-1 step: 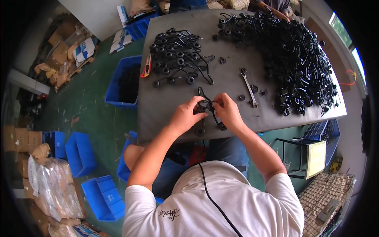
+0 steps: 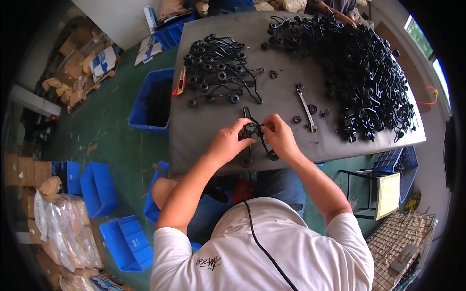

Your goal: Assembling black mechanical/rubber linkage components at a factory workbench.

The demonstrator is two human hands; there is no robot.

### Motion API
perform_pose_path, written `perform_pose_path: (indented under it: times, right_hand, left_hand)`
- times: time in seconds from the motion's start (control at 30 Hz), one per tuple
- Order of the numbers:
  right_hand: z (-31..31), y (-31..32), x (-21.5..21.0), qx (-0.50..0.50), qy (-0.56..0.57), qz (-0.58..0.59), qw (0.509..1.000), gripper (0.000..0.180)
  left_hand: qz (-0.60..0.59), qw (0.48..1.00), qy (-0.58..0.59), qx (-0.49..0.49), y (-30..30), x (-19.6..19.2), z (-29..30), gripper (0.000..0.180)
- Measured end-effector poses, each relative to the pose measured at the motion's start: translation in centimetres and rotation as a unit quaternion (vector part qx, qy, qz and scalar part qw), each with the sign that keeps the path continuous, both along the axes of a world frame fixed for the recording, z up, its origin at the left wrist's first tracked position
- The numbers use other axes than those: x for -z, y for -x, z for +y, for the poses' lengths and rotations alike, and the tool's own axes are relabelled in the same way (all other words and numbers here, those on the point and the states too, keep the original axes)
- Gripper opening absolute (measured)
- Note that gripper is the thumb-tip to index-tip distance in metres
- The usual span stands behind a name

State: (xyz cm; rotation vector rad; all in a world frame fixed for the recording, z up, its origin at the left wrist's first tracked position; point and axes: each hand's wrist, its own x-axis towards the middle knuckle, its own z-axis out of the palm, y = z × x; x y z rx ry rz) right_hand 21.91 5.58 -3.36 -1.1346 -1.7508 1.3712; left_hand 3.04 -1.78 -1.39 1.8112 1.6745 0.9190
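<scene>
Left hand (image 2: 227,144): I saw fingers gripping a black bent-rod part (image 2: 252,130) | right hand (image 2: 280,137): fingertips pinched its side | part: was at the grey table (image 2: 191,140)'s near side, left of the wrench (image 2: 306,107)

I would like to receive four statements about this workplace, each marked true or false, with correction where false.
The bare left hand and right hand both touch one bent black metal rod part. True.

The silver metal wrench lies left of both hands. False: it lies to their right.

The red-and-white cutter knife lies left of the smaller group of bent black rods. True.

The large tangled pile of black parts lies inside a blue plastic bin. False: it lies on the dark grey table.
</scene>
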Motion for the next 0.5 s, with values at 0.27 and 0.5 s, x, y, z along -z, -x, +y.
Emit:
perform_pose_path:
  times: [0.27,0.5]
  right_hand:
    - [1.8,0.2,-3.5,-0.154,0.005,-0.096,0.983,0.028]
    - [-0.7,0.2,-2.1,-0.079,-0.159,-0.100,0.979,0.036]
  left_hand:
    - [0.062,0.998,-0.026,-0.002,-0.5,-0.8,0.1,0.055]
    - [0.204,0.975,-0.014,-0.086,-3.5,0.0,-0.9,0.046]
